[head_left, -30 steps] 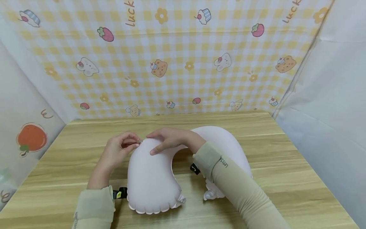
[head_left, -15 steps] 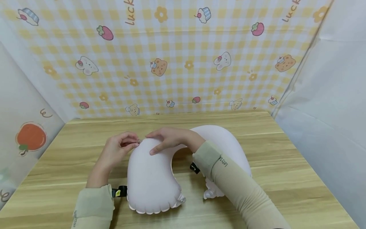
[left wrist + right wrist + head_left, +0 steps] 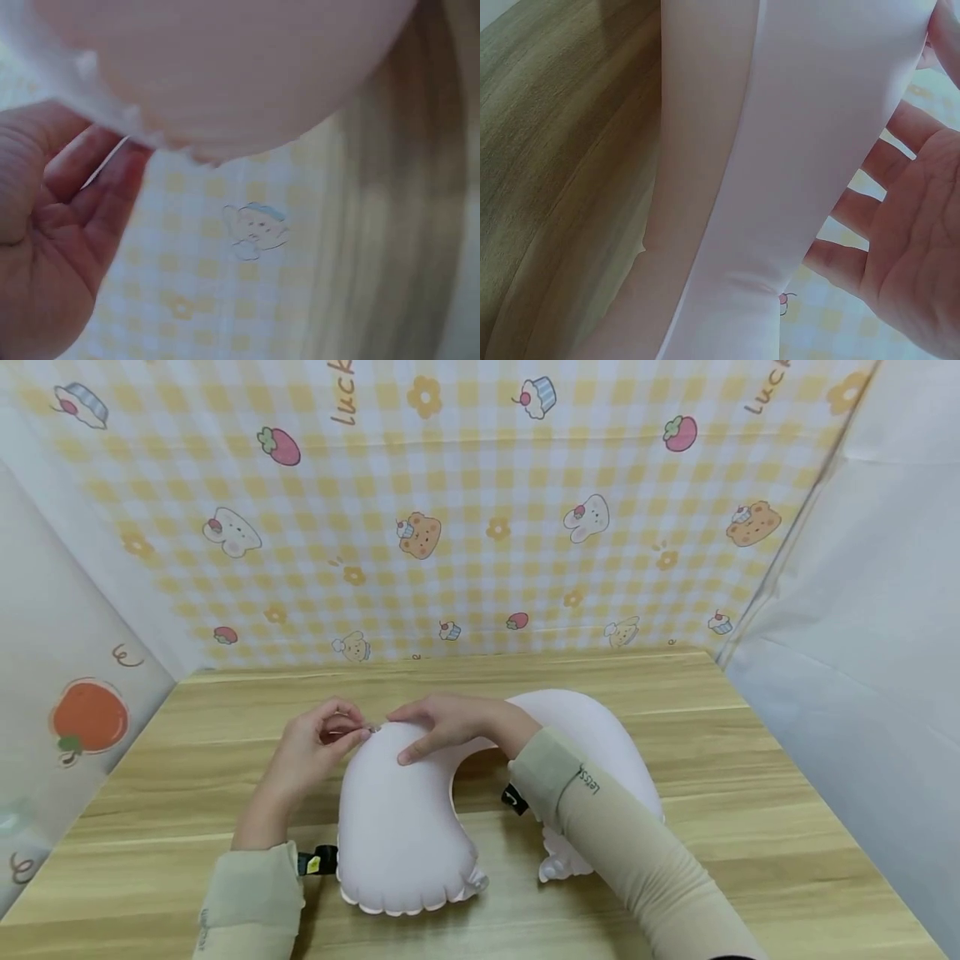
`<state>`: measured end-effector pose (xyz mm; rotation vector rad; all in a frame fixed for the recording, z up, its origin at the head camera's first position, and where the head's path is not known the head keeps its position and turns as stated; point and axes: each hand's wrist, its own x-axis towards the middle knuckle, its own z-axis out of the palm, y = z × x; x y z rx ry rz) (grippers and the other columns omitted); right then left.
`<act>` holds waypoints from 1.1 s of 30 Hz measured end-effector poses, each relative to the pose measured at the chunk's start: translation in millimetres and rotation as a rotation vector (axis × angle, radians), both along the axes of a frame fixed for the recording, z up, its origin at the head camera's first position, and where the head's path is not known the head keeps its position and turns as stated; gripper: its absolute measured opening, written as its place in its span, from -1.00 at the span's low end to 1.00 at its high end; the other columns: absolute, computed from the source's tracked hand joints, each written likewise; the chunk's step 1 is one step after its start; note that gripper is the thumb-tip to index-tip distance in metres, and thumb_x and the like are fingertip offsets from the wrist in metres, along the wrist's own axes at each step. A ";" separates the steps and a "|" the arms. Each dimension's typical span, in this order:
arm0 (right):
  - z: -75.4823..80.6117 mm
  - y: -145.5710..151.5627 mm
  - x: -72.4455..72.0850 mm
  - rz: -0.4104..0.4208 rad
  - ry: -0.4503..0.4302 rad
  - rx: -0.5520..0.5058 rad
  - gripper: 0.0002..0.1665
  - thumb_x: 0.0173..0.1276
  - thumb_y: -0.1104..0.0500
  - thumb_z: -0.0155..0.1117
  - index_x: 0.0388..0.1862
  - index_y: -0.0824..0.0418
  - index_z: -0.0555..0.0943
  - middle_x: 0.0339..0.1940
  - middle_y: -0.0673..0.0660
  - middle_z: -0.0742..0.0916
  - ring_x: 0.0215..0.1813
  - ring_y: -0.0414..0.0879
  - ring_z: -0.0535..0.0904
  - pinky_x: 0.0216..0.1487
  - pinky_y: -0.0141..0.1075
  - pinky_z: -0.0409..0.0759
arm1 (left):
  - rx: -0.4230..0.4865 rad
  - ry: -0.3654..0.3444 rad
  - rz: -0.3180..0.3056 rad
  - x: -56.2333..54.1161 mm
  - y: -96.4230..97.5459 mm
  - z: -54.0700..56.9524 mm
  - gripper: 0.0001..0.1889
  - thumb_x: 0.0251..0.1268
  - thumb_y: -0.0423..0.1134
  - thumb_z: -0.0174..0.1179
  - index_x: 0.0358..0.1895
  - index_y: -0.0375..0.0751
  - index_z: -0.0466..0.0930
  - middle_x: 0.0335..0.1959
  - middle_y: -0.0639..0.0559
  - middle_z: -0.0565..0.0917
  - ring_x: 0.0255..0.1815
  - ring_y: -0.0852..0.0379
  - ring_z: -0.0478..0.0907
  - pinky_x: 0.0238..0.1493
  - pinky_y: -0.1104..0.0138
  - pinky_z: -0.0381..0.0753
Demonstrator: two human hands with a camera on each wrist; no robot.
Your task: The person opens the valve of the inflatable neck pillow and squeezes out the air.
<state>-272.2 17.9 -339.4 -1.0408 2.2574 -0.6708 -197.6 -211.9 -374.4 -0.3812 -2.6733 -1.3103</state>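
A pale pink, inflated U-shaped neck pillow (image 3: pixel 397 827) lies on the wooden table, curved side away from me, with puckered seams at its ends. At the far edge of its left arm, my left hand (image 3: pixel 303 747) pinches a small clear piece (image 3: pixel 374 727) that looks like an air valve. In the left wrist view the pillow's underside hides those fingertips. My right hand (image 3: pixel 450 727) holds the same arm of the pillow, thumb on top. In the right wrist view its fingers (image 3: pixel 859 214) reach behind the pillow's edge.
Black wrist-camera mounts (image 3: pixel 322 860) show beside the left sleeve and under the right one. A yellow checked cloth (image 3: pixel 480 527) with cartoon prints hangs behind the wooden table (image 3: pixel 750 827). White sheets (image 3: pixel 862 610) close off both sides.
My left fingers shift very slightly at the small clear piece, which shows a little more now. The right hand and the pillow stay almost the same.
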 end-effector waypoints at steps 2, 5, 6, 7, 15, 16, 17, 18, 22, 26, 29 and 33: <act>0.8 0.2 1.1 0.005 0.006 0.001 -0.11 0.32 -0.13 0.38 0.55 0.05 0.28 0.54 0.03 0.41 0.56 -0.07 0.27 0.54 -0.18 0.27 | 0.005 -0.055 -0.027 2.4 -3.6 3.3 -0.81 0.34 -0.30 0.29 -0.07 -0.24 0.54 -0.10 -0.16 0.78 -0.11 0.19 0.72 -0.15 0.50 0.64; 1.0 0.6 2.7 0.005 0.003 0.007 -0.10 0.31 -0.13 0.38 0.55 0.05 0.28 0.54 0.03 0.41 0.57 -0.08 0.25 0.55 -0.17 0.25 | 0.011 -0.109 -0.083 4.3 -8.5 4.4 -0.74 0.33 -0.23 0.31 -0.02 -0.22 0.51 -0.03 -0.15 0.77 -0.03 0.24 0.71 -0.11 0.45 0.65; 0.9 0.7 3.2 0.002 0.000 0.010 -0.10 0.31 -0.13 0.39 0.55 0.05 0.28 0.54 0.03 0.41 0.57 -0.08 0.25 0.56 -0.17 0.24 | 0.010 -0.123 -0.096 4.7 -9.4 4.5 -0.71 0.32 -0.21 0.32 -0.01 -0.21 0.50 -0.01 -0.14 0.76 0.00 0.21 0.71 -0.09 0.43 0.65; 0.7 0.7 3.7 0.000 -0.001 0.013 -0.10 0.31 -0.13 0.39 0.55 0.05 0.28 0.54 0.03 0.41 0.57 -0.08 0.25 0.56 -0.17 0.24 | 0.006 -0.132 -0.108 5.0 -10.0 4.5 -0.69 0.31 -0.19 0.34 0.01 -0.20 0.49 0.02 -0.13 0.75 0.04 0.16 0.70 -0.07 0.39 0.66; -0.9 0.8 4.5 -0.004 -0.019 0.013 -0.10 0.30 -0.14 0.39 0.55 0.04 0.28 0.53 0.02 0.42 0.56 -0.09 0.26 0.56 -0.16 0.23 | -0.021 -0.201 -0.155 8.5 -11.6 7.8 -0.53 0.24 -0.09 0.39 0.09 -0.16 0.40 0.14 -0.13 0.70 0.23 -0.12 0.61 0.19 -0.09 0.58; -1.2 0.8 4.4 -0.002 -0.020 0.013 -0.10 0.30 -0.14 0.39 0.55 0.04 0.28 0.53 0.02 0.42 0.56 -0.09 0.26 0.56 -0.16 0.23 | -0.023 -0.203 -0.160 8.7 -11.6 8.3 -0.52 0.24 -0.09 0.39 0.10 -0.17 0.39 0.14 -0.14 0.70 0.23 -0.13 0.61 0.20 -0.11 0.57; -1.6 0.8 4.2 -0.004 -0.022 0.015 -0.09 0.30 -0.14 0.39 0.55 0.03 0.28 0.53 0.01 0.42 0.56 -0.09 0.26 0.56 -0.15 0.23 | -0.027 -0.205 -0.165 8.8 -11.6 8.7 -0.51 0.24 -0.09 0.38 0.11 -0.17 0.39 0.15 -0.14 0.69 0.23 -0.13 0.61 0.20 -0.12 0.56; -1.9 0.8 4.1 -0.003 -0.023 0.017 -0.09 0.30 -0.14 0.39 0.55 0.03 0.28 0.53 0.02 0.41 0.56 -0.09 0.26 0.56 -0.15 0.23 | -0.030 -0.205 -0.169 8.8 -11.4 9.0 -0.51 0.24 -0.09 0.38 0.12 -0.17 0.38 0.15 -0.15 0.69 0.23 -0.13 0.61 0.20 -0.12 0.56; -5.2 0.9 3.4 -0.003 -0.017 0.020 -0.08 0.30 -0.15 0.39 0.56 0.03 0.27 0.54 0.02 0.41 0.57 -0.08 0.25 0.57 -0.12 0.22 | -0.028 -0.207 -0.184 8.1 -10.5 8.8 -0.49 0.25 -0.11 0.38 0.13 -0.20 0.37 0.16 -0.18 0.68 0.22 -0.15 0.61 0.19 -0.11 0.57; -8.6 0.7 3.4 -0.009 -0.029 0.015 -0.07 0.29 -0.16 0.40 0.56 0.01 0.27 0.53 0.01 0.41 0.56 -0.08 0.26 0.57 -0.12 0.22 | -0.024 -0.213 -0.189 7.9 -10.0 8.4 -0.49 0.24 -0.13 0.39 0.14 -0.22 0.37 0.15 -0.18 0.69 0.21 -0.15 0.62 0.18 -0.07 0.59; -10.3 0.4 4.0 -0.007 -0.037 0.011 -0.06 0.28 -0.17 0.40 0.56 0.01 0.26 0.53 0.01 0.42 0.55 -0.09 0.28 0.56 -0.12 0.24 | -0.029 -0.217 -0.188 8.9 -9.6 9.7 -0.49 0.25 -0.12 0.38 0.14 -0.22 0.37 0.16 -0.18 0.69 0.22 -0.15 0.61 0.19 -0.10 0.57; -12.6 0.3 4.5 0.005 -0.032 0.008 -0.06 0.30 -0.17 0.39 0.57 0.03 0.24 0.53 0.01 0.42 0.55 -0.09 0.28 0.55 -0.14 0.25 | -0.042 -0.223 -0.185 10.8 -9.0 12.2 -0.49 0.26 -0.11 0.37 0.15 -0.23 0.37 0.16 -0.19 0.68 0.23 -0.18 0.60 0.19 -0.16 0.54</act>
